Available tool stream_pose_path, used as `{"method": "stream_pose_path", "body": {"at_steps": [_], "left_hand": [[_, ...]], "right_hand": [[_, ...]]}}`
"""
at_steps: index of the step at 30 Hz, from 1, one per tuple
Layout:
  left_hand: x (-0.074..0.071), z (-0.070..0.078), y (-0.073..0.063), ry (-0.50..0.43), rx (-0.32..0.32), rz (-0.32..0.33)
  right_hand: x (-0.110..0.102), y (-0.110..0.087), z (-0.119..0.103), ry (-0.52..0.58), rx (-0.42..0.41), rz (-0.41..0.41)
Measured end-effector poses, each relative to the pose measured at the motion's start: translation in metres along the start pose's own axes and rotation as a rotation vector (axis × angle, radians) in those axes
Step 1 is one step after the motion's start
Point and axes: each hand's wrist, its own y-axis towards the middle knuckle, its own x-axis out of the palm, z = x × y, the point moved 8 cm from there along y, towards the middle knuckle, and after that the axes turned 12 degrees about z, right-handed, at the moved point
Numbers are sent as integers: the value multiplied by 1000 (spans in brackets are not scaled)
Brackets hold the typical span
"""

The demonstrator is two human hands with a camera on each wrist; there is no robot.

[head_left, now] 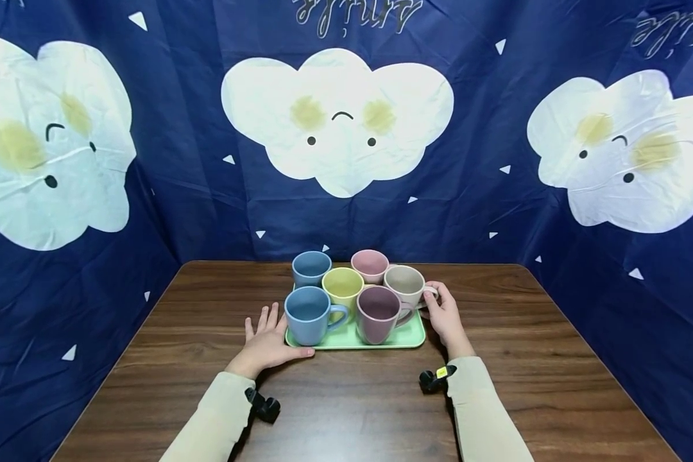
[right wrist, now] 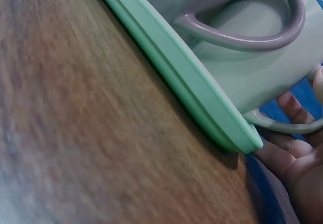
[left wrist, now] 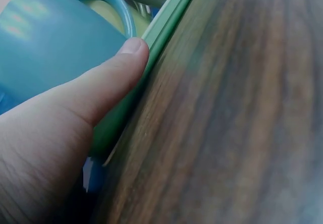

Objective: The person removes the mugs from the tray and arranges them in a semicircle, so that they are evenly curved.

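A light green tray (head_left: 352, 347) on the table carries several mugs. My left hand (head_left: 268, 346) lies at its left end with fingers spread, the thumb along the front rim beside the light blue mug (head_left: 308, 317). That thumb also shows against the tray edge in the left wrist view. At the other end, my right hand (head_left: 446, 317) grips the handle of the off-white mug (head_left: 403, 289). In the right wrist view its fingers (right wrist: 295, 108) are behind that handle. The mauve mug (head_left: 376, 319) stands in front of the off-white one.
A yellow-green mug (head_left: 343, 287) sits mid-tray. Behind it are a darker blue mug (head_left: 311, 269) and a pink mug (head_left: 369, 265). The tray stands near the far edge of the wooden table (head_left: 352, 410). A dark blue cloth (head_left: 346, 224) with white clouds hangs around the table.
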Motion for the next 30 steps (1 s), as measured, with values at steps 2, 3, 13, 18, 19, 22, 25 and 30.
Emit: {"method": "stream_pose_path", "body": {"at_steps": [2,3,13,18,19,22,25,30], "left_hand": [[-1,2,0,0,-1,4],[-2,4,0,1,-1,7],[-1,7,2,-9,24,58],[-1,6,3,-2,23,60],[-1,5,3,2,23,58],[-1,5,3,4,25,57],[-1,5,3,3,26,57],[-1,4,3,11,24,52]], "right_hand": [[-1,2,4,0,9,14],[-1,2,5,4,16,21],[0,1,7,11,31,25],[1,1,8,-8,-26,14],[1,1,7,-24,-53,6],[1,-2,7,-142,-132,-17],[-1,-4,11,-289,-169,-44],[-3,-11,14,-483,-234,-146]]}}
